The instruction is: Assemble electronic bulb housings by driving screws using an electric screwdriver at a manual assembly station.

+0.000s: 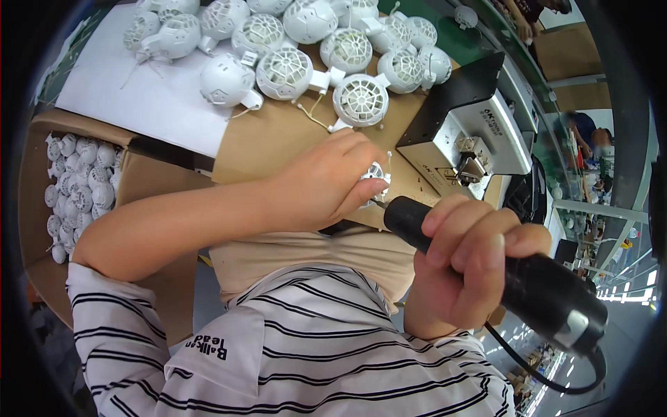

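Your left hand [326, 182] clasps the small white plastic grille ball [375, 174] over the tabletop's near edge, while your right hand [467, 258], clenched around the black cylindrical electric screwdriver [535, 288], points its tip up-left into the ball

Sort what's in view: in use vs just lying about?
In use: left hand gripping a white fan shell; right hand holding the black driver, tip at the shell.

Lying about: fan pile, boxed fans, metal box, white sheet.
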Motion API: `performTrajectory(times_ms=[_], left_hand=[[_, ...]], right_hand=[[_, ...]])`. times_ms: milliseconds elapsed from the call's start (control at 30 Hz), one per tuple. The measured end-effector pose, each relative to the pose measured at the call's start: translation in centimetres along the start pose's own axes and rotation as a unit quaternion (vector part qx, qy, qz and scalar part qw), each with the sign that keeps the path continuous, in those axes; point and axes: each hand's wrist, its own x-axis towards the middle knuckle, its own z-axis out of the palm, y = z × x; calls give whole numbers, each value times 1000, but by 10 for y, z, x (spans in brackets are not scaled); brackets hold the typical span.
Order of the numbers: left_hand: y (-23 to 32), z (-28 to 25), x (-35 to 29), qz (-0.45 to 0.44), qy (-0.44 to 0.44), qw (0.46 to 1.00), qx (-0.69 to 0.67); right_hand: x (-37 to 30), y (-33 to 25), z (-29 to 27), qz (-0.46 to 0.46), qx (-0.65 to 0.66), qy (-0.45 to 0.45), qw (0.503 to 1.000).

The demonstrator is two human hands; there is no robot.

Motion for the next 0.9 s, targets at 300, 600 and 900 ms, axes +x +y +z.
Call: performTrajectory(times_ms=[300, 600, 900], left_hand=[[27, -3, -15, -36, -23, 996, 83], [163, -127, -89, -460, 97, 817, 334], [143, -185, -165, -626, 102, 540, 553]], right_hand=[[-26, 0, -49, -69, 15, -18, 997], [-52, 49, -214, 160, 575, 39, 801], [-92, 60, -187, 165, 418, 189, 873]])
